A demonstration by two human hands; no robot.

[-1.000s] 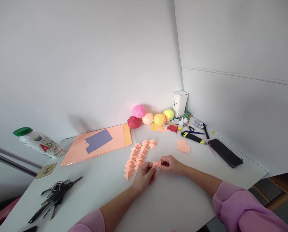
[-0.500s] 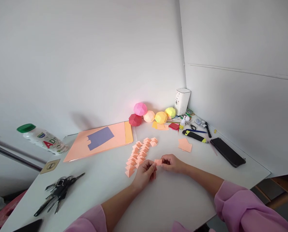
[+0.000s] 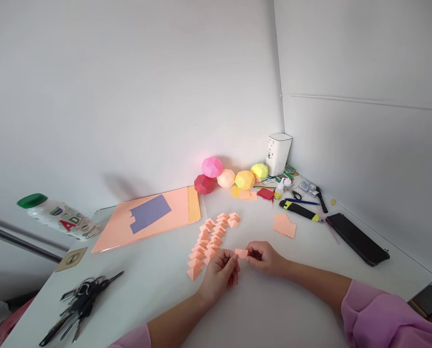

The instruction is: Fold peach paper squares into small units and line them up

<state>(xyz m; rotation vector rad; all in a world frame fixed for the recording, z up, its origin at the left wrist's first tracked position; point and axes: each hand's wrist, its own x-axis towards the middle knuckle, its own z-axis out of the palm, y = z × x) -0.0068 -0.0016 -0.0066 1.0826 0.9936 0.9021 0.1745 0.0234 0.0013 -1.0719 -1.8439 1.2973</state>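
A small peach paper piece (image 3: 241,253) is pinched between both hands above the white table (image 3: 274,309). My left hand (image 3: 221,273) grips its left end between thumb and fingers. At its right end, the fingertips of my right hand (image 3: 264,257) are closed on it. Just beyond my left hand lie rows of folded peach paper pieces (image 3: 203,244), with a separate short group (image 3: 233,220) at their upper right. Flat peach sheets (image 3: 284,225) rest to the right, beyond my right hand.
Faceted paper balls (image 3: 212,167) stand by the wall. Left are large peach sheets (image 3: 157,224) under a purple piece (image 3: 151,212), a bottle (image 3: 61,217) and keys (image 3: 81,302). Right are a cutter (image 3: 300,211), glue (image 3: 279,189), a black phone-like object (image 3: 357,239) and a white box (image 3: 278,154).
The view has shifted slightly, so the table items sit a little lower and more spread out. Both hands still hold the small paper piece in nearly the same pose.
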